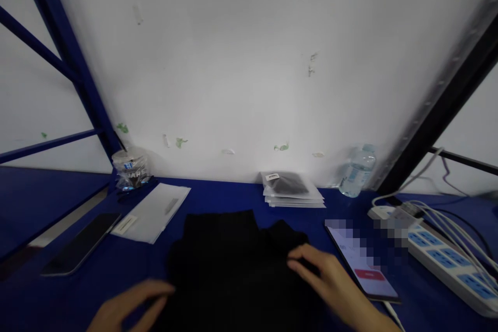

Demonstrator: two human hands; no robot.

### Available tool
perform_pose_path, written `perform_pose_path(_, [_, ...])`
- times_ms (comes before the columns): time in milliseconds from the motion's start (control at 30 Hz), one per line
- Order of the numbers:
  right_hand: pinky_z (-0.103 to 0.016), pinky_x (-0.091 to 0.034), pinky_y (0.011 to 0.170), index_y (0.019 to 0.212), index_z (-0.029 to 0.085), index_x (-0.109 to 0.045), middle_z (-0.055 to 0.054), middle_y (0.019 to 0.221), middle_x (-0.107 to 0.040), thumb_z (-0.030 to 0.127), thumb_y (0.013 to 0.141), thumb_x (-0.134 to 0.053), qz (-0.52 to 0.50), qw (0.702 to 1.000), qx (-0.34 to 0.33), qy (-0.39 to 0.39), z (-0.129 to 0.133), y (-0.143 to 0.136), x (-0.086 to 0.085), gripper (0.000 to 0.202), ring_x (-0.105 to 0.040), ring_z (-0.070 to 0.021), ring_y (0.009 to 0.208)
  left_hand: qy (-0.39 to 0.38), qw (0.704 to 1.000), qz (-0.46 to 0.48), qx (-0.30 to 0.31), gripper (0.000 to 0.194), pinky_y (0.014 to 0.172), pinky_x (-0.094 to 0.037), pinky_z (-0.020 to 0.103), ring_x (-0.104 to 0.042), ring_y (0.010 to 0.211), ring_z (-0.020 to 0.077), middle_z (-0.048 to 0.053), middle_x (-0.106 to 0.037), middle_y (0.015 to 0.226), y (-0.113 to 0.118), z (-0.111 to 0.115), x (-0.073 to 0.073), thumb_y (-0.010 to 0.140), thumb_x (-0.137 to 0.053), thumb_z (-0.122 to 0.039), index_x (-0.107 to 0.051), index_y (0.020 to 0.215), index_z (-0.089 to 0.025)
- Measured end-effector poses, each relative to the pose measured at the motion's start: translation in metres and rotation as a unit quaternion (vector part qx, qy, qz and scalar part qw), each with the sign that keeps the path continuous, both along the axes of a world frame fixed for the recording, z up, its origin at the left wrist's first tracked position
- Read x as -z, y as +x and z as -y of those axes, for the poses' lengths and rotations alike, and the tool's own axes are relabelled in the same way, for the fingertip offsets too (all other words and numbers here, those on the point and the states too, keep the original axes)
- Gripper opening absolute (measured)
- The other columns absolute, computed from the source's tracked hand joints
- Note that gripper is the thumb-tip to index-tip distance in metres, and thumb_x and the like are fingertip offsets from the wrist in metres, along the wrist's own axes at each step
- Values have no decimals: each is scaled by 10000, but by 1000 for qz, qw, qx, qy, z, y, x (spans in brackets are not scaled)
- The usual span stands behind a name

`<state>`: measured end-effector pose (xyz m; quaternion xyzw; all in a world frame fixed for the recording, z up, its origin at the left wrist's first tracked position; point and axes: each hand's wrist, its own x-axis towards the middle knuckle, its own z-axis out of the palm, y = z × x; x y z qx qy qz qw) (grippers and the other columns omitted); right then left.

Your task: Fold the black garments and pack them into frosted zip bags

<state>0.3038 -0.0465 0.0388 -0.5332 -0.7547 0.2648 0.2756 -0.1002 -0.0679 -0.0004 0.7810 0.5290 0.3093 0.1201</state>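
A piece of black clothing (233,264) lies partly folded on the blue table in front of me; its exact kind is hard to make out. My left hand (134,303), slightly blurred, pinches its left edge between thumb and fingers. On the opposite side, my right hand (327,275) has thumb and forefinger closed on the cloth's right edge. The lower part of the cloth runs out of the bottom of the view.
Behind the cloth sit a stack of clear zip bags (293,190) and a flat white bag (153,212). A dark phone (81,244) lies left; a lit phone (365,264), water bottle (357,172) and power strip (447,259) with cables lie right. A wrapped cup-like container (132,168) stands back left.
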Motion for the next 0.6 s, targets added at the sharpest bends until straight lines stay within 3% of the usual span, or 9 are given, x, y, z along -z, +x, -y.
perform_pose_path(100, [-282, -444, 725, 796, 226, -631, -7, 816, -663, 426, 837, -530, 22, 999, 39, 25, -40, 0, -6, 228, -607, -176, 789, -20, 998, 21, -50, 205, 778, -561, 311, -682, 864, 225, -31, -722, 904, 13, -42, -28, 807, -541, -441, -675, 898, -314])
perform_pose_path(167, [-305, -438, 741, 795, 222, -639, -18, 827, -666, 424, 802, -564, 46, 997, 54, 32, -59, 3, -1, 216, -598, -194, 814, -26, 999, 1, -45, 213, 797, -533, 333, -658, 854, 220, -3, -698, 914, 20, -66, -26, 805, -537, -407, -662, 905, -267])
perform_pose_path(233, [-336, -425, 810, 859, 228, -646, -28, 883, -678, 443, 805, -552, 59, 996, 51, 34, -68, 9, 8, 241, -597, -206, 858, -40, 998, -23, -39, 233, 805, -514, 354, -637, 859, 222, 17, -680, 950, 22, -81, -14, 792, -551, -377, -649, 960, -250])
perform_pose_path(333, [-363, -410, 855, 919, 227, -646, -49, 923, -684, 515, 814, -514, 72, 996, 47, 25, -61, 19, 18, 333, -595, -221, 886, -67, 996, -40, -34, 257, 824, -492, 378, -619, 897, 234, 37, -664, 973, 17, -86, 3, 794, -564, -379, -636, 999, -242])
perform_pose_path(400, [-362, -429, 796, 902, 207, -649, -64, 877, -678, 545, 775, -550, 93, 994, 64, 14, -51, 28, 18, 374, -590, -239, 863, -78, 996, -41, -32, 233, 805, -490, 382, -615, 879, 237, 35, -658, 926, 13, -84, 6, 798, -567, -386, -634, 962, -235])
perform_pose_path(500, [-330, -443, 697, 798, 198, -636, -38, 786, -656, 500, 756, -579, 98, 993, 60, -19, -44, 38, 11, 310, -589, -224, 779, -90, 996, -21, -22, 194, 784, -489, 380, -616, 848, 233, 16, -650, 861, 12, -82, 2, 813, -558, -388, -618, 911, -231])
perform_pose_path(600, [-275, -449, 608, 762, 213, -591, 9, 710, -627, 455, 798, -520, 26, 997, 67, -38, -50, 42, 6, 254, -587, -178, 692, -95, 995, 18, -17, 189, 817, -482, 375, -617, 880, 225, 9, -652, 897, 19, -83, -5, 846, -524, -389, -602, 925, -236])
